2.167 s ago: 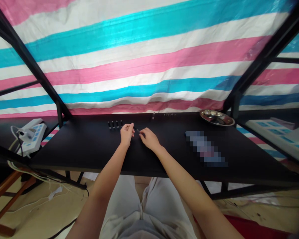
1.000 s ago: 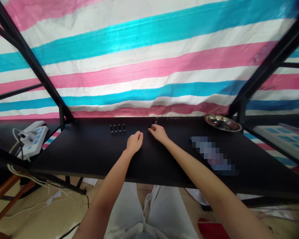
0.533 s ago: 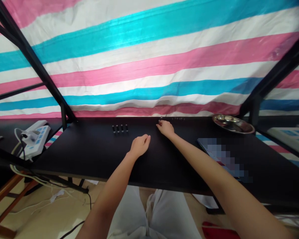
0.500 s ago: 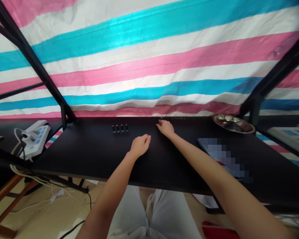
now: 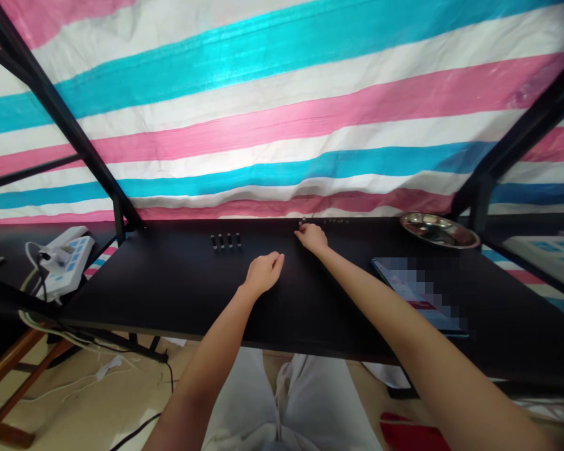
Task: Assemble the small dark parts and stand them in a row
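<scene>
My right hand (image 5: 311,238) reaches to the far side of the black table (image 5: 178,288), its thumb and fingertips drawn together. Beside those fingertips are tiny light-coloured pieces (image 5: 302,221); whether one is in the pinch I cannot make out. Closer to me and to the left, my left hand (image 5: 264,274) is at the tabletop with fingers curled in; its palm side is hidden. Several short black cylinders (image 5: 221,241) with pale ends stand in a row farther left. More tiny pieces (image 5: 336,221) lie in a line along the far edge, right of my right hand.
A shiny round metal plate (image 5: 439,230) sits at the far right. In front of it lies a flat, partly pixelated device (image 5: 418,297). Left of the table are a white power strip (image 5: 73,263) and cables. A striped tarp (image 5: 282,138) hangs behind, between black frame bars (image 5: 82,147).
Both hands keep nearly the same place and pose. The whole view has shifted very slightly. The tiny pieces by my right fingertips look a little different in arrangement.
</scene>
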The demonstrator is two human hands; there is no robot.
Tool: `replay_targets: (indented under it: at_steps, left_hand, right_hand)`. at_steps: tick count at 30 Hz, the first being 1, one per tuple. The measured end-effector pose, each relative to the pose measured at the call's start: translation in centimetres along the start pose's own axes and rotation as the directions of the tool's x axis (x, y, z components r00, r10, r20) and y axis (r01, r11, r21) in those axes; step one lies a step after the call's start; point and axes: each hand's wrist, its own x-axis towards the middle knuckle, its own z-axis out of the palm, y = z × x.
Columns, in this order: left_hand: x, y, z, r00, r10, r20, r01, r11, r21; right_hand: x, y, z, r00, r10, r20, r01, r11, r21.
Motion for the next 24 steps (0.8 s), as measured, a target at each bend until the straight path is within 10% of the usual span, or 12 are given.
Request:
replay_targets:
  at_steps: [24]
  left_hand:
    - [0.0, -0.2, 0.2, 1.000, -0.013, -0.005, 0.013, 0.999, 0.042]
  right_hand:
    - [0.4, 1.0, -1.2, 0.999, 0.043, 0.021, -0.045, 0.994, 0.099]
